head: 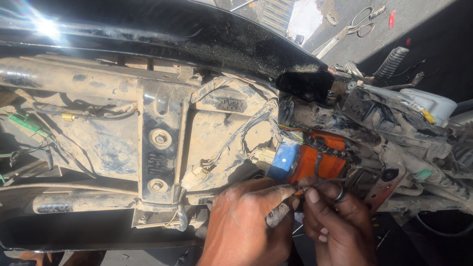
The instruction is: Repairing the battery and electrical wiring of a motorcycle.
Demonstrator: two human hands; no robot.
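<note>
I look down on the dusty open frame of a motorbike (162, 123) with its wiring exposed. My left hand (246, 221) is at the bottom centre, fingers closed around a small grimy tool handle (278, 214). My right hand (335, 221), with a ring on one finger, pinches thin wires (308, 186) just beside the left thumb. Both hands meet below an orange battery-like block (318, 160) with a blue label (286, 157). White plastic connectors (263, 156) hang from a taped wire loom just left of it.
A black glossy body panel (197, 34) runs across the top. On the ground at the upper right lie scissors (357, 24), a metal tool and a red item (391, 18). A green connector (24, 123) and loose wires sit at the far left. A footpeg (391, 61) sticks out right.
</note>
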